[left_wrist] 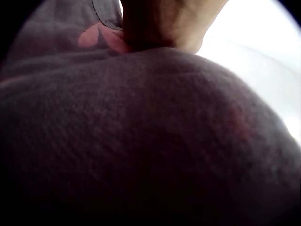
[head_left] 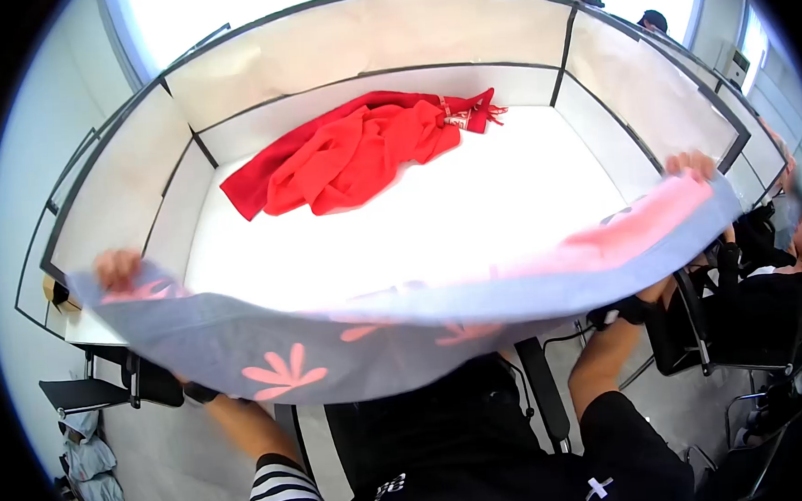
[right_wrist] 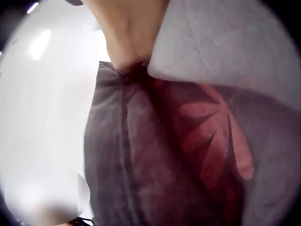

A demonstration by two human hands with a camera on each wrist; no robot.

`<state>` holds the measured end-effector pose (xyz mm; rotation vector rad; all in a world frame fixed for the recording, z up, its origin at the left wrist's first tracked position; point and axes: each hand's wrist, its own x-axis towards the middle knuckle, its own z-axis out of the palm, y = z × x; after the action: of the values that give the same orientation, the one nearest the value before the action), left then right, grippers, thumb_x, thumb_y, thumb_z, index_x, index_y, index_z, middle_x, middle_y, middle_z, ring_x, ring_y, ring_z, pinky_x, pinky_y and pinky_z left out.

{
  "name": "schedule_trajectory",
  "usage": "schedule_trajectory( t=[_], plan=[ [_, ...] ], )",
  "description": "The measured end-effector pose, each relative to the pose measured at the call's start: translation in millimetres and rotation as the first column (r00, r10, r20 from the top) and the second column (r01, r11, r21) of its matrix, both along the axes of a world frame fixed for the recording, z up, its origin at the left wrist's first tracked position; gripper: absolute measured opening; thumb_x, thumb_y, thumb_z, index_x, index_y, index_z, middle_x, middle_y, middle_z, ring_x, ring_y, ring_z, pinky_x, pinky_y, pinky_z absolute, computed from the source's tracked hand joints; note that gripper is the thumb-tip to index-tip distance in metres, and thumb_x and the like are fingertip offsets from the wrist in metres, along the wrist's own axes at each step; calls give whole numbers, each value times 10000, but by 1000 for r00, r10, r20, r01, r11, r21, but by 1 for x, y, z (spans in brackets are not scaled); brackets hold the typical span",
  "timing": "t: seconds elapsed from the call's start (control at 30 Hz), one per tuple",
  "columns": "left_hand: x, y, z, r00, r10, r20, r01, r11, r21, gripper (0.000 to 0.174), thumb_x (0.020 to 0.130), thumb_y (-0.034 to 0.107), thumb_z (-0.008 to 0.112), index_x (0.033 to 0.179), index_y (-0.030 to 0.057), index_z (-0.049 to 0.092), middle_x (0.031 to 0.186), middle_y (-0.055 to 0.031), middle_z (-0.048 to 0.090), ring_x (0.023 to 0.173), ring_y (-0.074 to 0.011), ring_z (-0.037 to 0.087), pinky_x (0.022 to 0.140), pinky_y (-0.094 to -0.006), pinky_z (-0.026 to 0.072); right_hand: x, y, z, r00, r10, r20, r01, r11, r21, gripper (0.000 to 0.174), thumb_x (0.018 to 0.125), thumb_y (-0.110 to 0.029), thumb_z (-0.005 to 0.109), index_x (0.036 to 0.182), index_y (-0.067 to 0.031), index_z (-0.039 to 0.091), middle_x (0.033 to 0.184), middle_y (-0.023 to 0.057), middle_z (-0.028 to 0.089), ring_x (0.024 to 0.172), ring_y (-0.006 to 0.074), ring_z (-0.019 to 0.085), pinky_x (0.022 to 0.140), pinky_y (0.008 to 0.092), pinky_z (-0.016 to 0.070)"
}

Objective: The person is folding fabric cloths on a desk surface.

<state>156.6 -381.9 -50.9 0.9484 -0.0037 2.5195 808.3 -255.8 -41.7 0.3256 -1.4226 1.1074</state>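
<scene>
A grey-blue cloth with pink leaf shapes (head_left: 405, 327) is stretched between both hands over the near edge of the white table. My left hand (head_left: 118, 268) grips its left end, fingers curled over the edge. At the other end, my right hand (head_left: 689, 165) pinches the cloth, held higher than the left. In the left wrist view the cloth (left_wrist: 141, 127) fills most of the picture below the hand (left_wrist: 164, 23). The right wrist view shows the hand (right_wrist: 131, 33) above hanging cloth (right_wrist: 108, 141); the fingertips are hidden there.
A crumpled red cloth (head_left: 360, 153) with a fringed end lies at the back of the white table (head_left: 508, 209). Low white panels (head_left: 372, 52) with black edges stand around the table. Chairs (head_left: 695, 326) and another person (head_left: 784, 285) are at the right.
</scene>
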Motion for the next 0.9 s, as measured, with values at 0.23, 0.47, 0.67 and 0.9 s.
schedule_trajectory(
  t=[0.23,0.47,0.67,0.9],
  plan=[
    [214,95,-27,942,-294,-162,81,669,-739,202,932,280,448,914,91,515,856,40,489,765,-79,442,706,-245,385,-289,4,-36,861,-334,385,437,872,-221,131,863,-171,478,811,-52,492,711,43,490,659,125,429,617,291,356],
    [218,79,-49,754,-335,-566,-22,847,-530,304,969,300,407,905,34,540,811,31,489,731,-41,441,646,-185,354,-307,-9,-48,735,-486,473,614,773,-160,48,843,-30,449,841,-5,490,637,40,449,594,80,400,545,247,352],
    [201,65,-37,600,-533,-597,149,807,-571,196,933,186,446,949,6,521,921,-38,503,857,-92,466,791,-209,349,-307,-6,-53,677,-628,384,690,723,-33,58,781,32,482,807,-18,494,641,31,475,605,78,427,542,234,351],
    [202,82,-65,433,-842,-321,758,533,-376,186,856,244,483,770,102,400,811,-36,386,820,-160,372,766,-282,308,-304,-22,-38,836,-327,441,437,882,-174,195,650,59,549,672,-68,403,738,36,508,726,97,476,677,219,411]
  ],
)
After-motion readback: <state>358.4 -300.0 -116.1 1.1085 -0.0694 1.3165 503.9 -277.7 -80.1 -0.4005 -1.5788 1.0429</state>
